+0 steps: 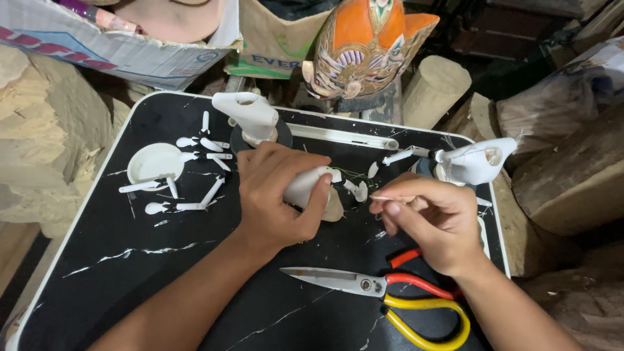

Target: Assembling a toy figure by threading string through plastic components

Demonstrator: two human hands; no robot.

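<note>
- Black tabletop (pixel 162 279) with a white rim and white streaks fills most of the frame, from lower left to centre right.
- Orange painted carved mask (pixel 364 45) stands beyond the tabletop's far edge, top centre.
- Left hand (pixel 276 195), at mid-frame, has its grip closed around a white carved body piece (pixel 309 185), pressing it against the tabletop.
- Right hand (pixel 435 224), just right of centre, pinches a thin white sliver (pixel 383 197) between thumb and forefinger, its tip near the body piece.
- Scissors (pixel 383 292) with red and yellow handles lie at lower centre, blades pointing left, partly under the right wrist.
- White carved shape (pixel 250 114) sits at upper centre; a similar one (pixel 474 162) sits at the right edge.
- White round dish (pixel 155 162) rests at upper left.
- Small white feather-like pieces (pixel 201 172) are scattered beside the dish.
</note>
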